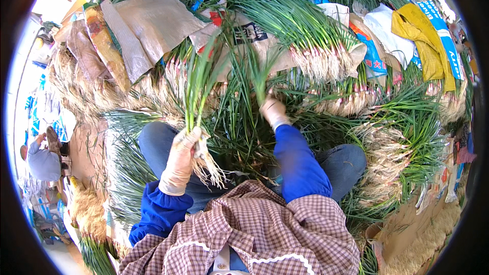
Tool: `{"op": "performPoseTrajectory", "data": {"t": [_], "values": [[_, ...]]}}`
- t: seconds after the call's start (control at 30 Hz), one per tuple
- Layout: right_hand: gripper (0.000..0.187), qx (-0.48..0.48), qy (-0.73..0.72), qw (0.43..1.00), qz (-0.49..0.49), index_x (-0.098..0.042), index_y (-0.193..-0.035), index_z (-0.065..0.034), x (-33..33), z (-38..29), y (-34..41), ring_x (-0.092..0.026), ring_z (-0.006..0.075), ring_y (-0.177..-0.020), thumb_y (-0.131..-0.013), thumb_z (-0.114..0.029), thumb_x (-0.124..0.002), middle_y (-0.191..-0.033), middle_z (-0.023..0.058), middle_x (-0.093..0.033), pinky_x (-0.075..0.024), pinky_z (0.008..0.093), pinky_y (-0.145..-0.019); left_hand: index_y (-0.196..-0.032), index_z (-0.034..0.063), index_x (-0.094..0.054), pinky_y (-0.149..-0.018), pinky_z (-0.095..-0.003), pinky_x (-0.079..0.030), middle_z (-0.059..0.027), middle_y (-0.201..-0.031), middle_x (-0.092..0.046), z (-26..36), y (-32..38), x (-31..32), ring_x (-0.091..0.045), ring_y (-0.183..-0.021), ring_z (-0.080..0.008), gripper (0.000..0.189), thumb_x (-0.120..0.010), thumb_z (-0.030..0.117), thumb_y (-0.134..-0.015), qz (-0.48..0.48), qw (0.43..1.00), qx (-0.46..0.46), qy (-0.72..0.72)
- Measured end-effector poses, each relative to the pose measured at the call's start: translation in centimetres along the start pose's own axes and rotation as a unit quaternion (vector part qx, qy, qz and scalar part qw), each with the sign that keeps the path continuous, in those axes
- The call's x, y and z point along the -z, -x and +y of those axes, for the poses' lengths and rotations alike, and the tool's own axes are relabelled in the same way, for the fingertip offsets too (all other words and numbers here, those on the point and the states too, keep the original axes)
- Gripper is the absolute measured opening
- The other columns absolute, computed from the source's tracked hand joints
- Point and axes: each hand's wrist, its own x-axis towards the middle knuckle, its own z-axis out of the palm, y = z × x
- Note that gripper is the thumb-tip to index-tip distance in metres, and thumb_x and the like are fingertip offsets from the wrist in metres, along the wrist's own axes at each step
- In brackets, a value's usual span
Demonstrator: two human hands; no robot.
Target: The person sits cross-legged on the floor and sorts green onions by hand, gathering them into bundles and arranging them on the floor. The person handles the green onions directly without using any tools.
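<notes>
My left hand (182,156), in a pale glove, is closed around a small bunch of green onions (195,95); its leaves point up and its whitish roots hang below the fist. To its right, my right hand (273,110), gloved too and slightly blurred, grips green leaves (260,80) that rise from the fist. Whether these belong to a bunch with roots cannot be told. Loose green onion plants (237,126) lie in a heap between and under the hands. Beyond them, a large sheaf of green onions (301,26) rests on sacking, its roots towards me.
A root-out pile of onions (386,160) lies at the right, and another leafy pile (128,168) at the left. Woven sacks (153,26) and a yellow cloth (420,38) cover rows beyond. A person (44,160) sits at the far left.
</notes>
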Motion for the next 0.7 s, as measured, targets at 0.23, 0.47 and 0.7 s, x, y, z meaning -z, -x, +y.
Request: {"op": "performPoseTrajectory", "data": {"t": [0.23,0.47,0.7], "values": [[0.028,0.229,-0.307,0.924,0.000,-0.066,-0.103,-0.0024,7.5,2.4,8.4,-0.054,0.0097,-0.077,-0.092,-0.028,-0.061,-0.084,0.0028,-0.066,-0.0471,0.0271,-0.072,-0.093,0.0035,-0.058,-0.066,-0.0341,-0.054,-0.0077,-0.079,-0.063,-0.9,-10.4,-3.3,-0.061,-0.065,-0.0188,0.021,-0.053,0.024,-0.095,-0.134,0.974,-0.033,0.177],[0.027,-0.194,0.329,0.771,0.510,-0.060,-0.119,-0.0090,28.5,22.7,29.1,-0.061,0.0193,-0.105,-0.094,-0.008,-0.051,-0.114,0.0109,-0.063,-0.0498,0.0247,-0.088,-0.096,0.0042,-0.056,-0.063,-0.0312,-0.052,-0.0047,-0.074,-0.059,-17.8,-18.4,-4.0,-0.058,-0.063,-0.0172,0.018,-0.048,0.020,-0.098,-0.051,0.955,0.167,0.239],[0.056,-0.461,0.120,0.860,0.180,-0.062,-0.116,-0.0035,29.0,27.5,23.8,-0.061,0.0323,-0.107,-0.082,-0.048,-0.064,-0.115,0.0197,-0.062,-0.0454,0.0376,-0.093,-0.107,0.0003,-0.054,-0.078,-0.0368,-0.053,-0.0093,-0.089,-0.061,-18.7,-17.6,-5.0,-0.060,-0.076,-0.0206,0.016,-0.051,0.009,-0.094,-0.113,0.948,0.141,0.263]]}}
